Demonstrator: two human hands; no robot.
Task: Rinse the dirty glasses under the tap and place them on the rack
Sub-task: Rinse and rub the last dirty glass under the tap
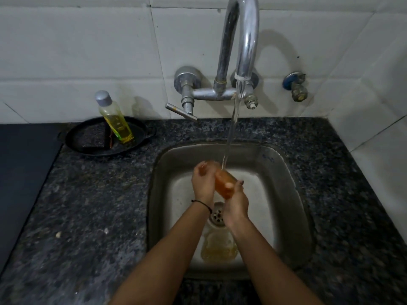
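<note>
While water from the curved chrome tap (242, 40) streams onto it, the amber-tinted drinking glass (223, 183) sits gripped over the steel sink (286, 194), right hand (235, 201) and left hand (203, 181) both curled round it. Rinsing looks midway. A clear yellowish glass (219, 247) waits in the basin, and no rack shows.

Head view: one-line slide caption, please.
Left hand and right hand hold an amber glass under the running tap, above the steel sink.

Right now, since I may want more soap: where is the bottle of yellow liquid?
In the head view, the bottle stands in the black pan on the counter, left of the tap and the sink.
</note>
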